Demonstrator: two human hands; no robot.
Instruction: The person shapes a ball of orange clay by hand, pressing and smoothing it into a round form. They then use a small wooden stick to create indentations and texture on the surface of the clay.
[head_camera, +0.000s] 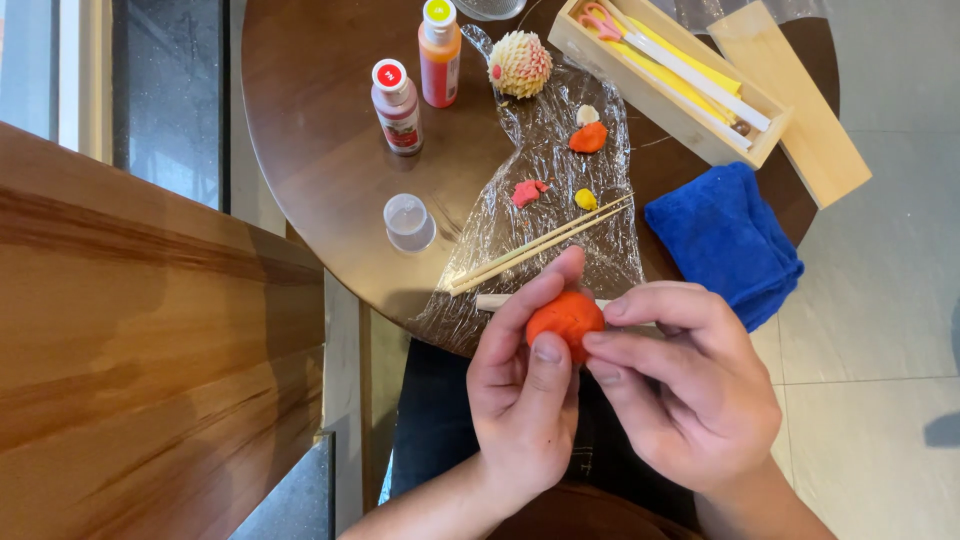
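My left hand (520, 390) and my right hand (685, 385) together pinch an orange clay ball (565, 318) just off the near edge of a round dark wooden table (320, 170). The left thumb and fingers wrap the ball from the left; the right fingertips press it from the right. On a sheet of clear plastic wrap (545, 190) lie a pink clay bit (527, 192), a yellow bit (585, 199), an orange lump (589, 138) with a white bit beside it, and two thin wooden sticks (540, 243). A scaly cream clay ball (519, 64) sits at the wrap's far end.
Two paint bottles (398, 107), (439, 40) and a small clear cup (409, 221) stand left of the wrap. A wooden box (665, 75) with scissors and tools, its lid (790, 100) beside it, and a folded blue cloth (725, 240) are on the right. A wooden counter (130, 350) lies at left.
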